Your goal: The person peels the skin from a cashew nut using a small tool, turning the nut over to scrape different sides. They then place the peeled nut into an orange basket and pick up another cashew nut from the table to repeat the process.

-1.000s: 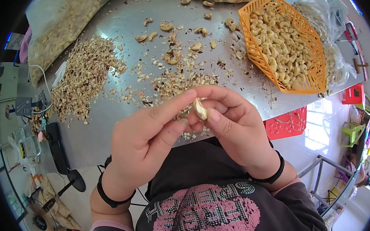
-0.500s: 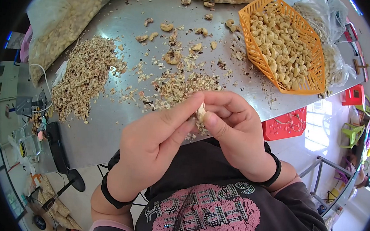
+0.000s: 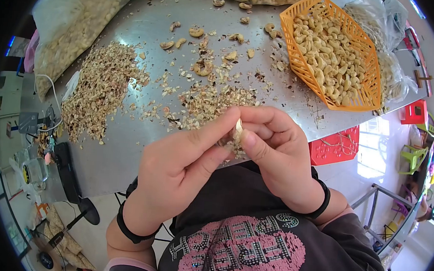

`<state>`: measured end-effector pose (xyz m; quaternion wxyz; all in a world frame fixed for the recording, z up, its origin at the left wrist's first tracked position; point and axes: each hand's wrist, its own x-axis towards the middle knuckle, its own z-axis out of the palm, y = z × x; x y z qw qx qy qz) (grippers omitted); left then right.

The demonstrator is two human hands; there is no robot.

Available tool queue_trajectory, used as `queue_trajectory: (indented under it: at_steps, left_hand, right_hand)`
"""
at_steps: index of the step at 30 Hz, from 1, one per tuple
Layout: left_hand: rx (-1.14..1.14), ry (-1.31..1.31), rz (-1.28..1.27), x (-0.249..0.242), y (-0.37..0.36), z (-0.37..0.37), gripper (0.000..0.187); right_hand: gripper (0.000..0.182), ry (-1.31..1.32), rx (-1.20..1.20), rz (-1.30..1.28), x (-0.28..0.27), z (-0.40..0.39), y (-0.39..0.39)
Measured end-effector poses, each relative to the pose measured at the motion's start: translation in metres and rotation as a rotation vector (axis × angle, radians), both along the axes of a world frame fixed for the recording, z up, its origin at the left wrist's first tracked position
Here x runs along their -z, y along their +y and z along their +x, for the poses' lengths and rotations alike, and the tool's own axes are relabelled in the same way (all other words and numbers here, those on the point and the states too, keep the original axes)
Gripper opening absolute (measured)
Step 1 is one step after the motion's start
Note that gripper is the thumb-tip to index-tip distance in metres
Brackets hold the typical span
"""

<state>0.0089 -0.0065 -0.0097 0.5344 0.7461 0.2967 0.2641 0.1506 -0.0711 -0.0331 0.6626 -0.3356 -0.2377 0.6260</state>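
A pale cashew nut [image 3: 238, 130] sits between my two hands, just above the near edge of the metal table. My right hand [image 3: 280, 160] pinches it between thumb and curled fingers. From the other side, my left hand [image 3: 180, 163] closes its fingertips on the same nut, partly hiding it. Under and beyond the fingers lies a pile of skin flakes [image 3: 212, 101]. Several loose cashews are scattered farther back, one of them a browner curled cashew [image 3: 202, 67].
An orange slatted basket [image 3: 302, 71] full of cashews stands at the back right. A larger heap of skins [image 3: 100, 84] lies left, beside a clear plastic bag of cashews [image 3: 78, 30]. A red crate [image 3: 334, 146] is below the right table edge.
The cashew has turned slightly in my fingers, showing more of its pale side. My left thumb has shifted a little; both hands stay in nearly the same place.
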Motion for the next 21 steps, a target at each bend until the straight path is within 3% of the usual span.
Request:
queue_trajectory:
  at_steps: [9,11,21]
  left_hand:
    - [0.050,0.037,0.154,0.000,0.004,0.001,0.032]
    - [0.022,-0.007,0.050,0.000,0.003,0.000,0.032]
    - [0.074,0.029,-0.089,-0.005,0.001,-0.002,0.042]
  right_hand:
    - [0.028,-0.146,0.007,-0.010,-0.003,0.000,-0.002]
    - [0.029,-0.035,-0.005,-0.016,-0.001,0.001,0.001]
    - [0.029,0.038,-0.057,-0.002,0.008,0.004,0.001]
